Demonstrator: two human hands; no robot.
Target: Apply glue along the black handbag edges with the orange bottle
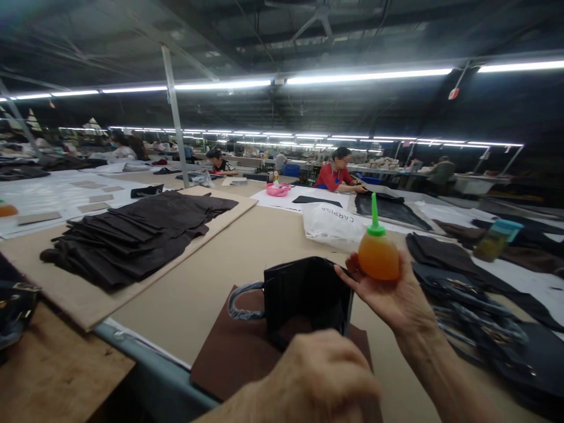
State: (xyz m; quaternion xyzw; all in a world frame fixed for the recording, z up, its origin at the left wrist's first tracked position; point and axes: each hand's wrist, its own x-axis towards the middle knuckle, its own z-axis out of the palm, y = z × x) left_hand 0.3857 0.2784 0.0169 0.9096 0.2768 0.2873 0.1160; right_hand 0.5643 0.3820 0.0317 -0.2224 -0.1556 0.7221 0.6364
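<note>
A black handbag [304,294] stands on a brown sheet [229,352] in front of me, its inside facing me. The handle [244,302] at its left side is wrapped in clear film. My right hand [396,288] is closed around a round squeeze bottle [379,255] of orange liquid with a green nozzle, held upright. One finger of that hand reaches the bag's upper right edge. In the foreground, my left hand [326,376] is slightly blurred, just before the bag's lower part. Its fingers are curled, and whatever lies in them is hidden.
Dark brown pieces [145,229] lie stacked on a board at the left. A white printed bag [330,226] sits beyond the handbag. Dark bags with wrapped handles [480,317] and a lidded container [496,241] are at the right. A person in red [335,173] works across the table.
</note>
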